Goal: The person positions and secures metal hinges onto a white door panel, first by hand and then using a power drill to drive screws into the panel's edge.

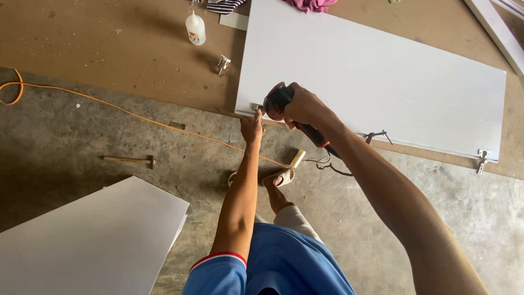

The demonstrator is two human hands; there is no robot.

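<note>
A large white panel [376,76] lies on a brown board [109,49]. My right hand [305,106] grips a dark red and black power drill [278,101] whose nose points at a small metal hinge [255,107] at the panel's near left corner. My left hand [251,128] pinches that corner edge just below the hinge, fingers closed on it. A second metal hinge [482,159] sits on the panel's near right corner.
An orange cable [136,117] runs across the concrete floor. A hammer [131,160] lies at left, another white panel [87,240] at bottom left. A plastic glue bottle [195,28] and a loose hinge [222,63] rest on the board. My sandalled foot [277,177] is below.
</note>
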